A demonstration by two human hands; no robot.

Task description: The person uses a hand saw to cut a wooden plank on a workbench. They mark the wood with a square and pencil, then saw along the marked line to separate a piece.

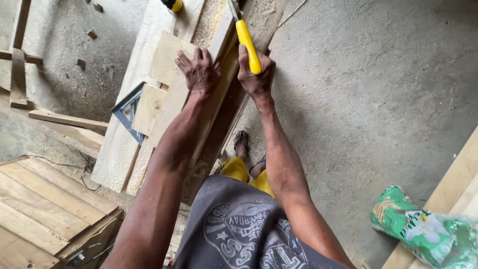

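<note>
Grey shirt of mine sits closest, and both my arms reach out over the wood. My left hand lies flat with fingers spread on the long plank, beside a metal square. My right hand is wrapped tight around the yellow chisel handle at the plank's edge.

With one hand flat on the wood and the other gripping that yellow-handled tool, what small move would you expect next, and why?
Probably a short push of the yellow-handled tool forward along the narrow pale wooden strip. The right hand is closed around its handle with the metal end pointing up the strip, while the left hand lies spread on the wood, seemingly steadying it. The tool's tip is cut off by the frame.
</note>
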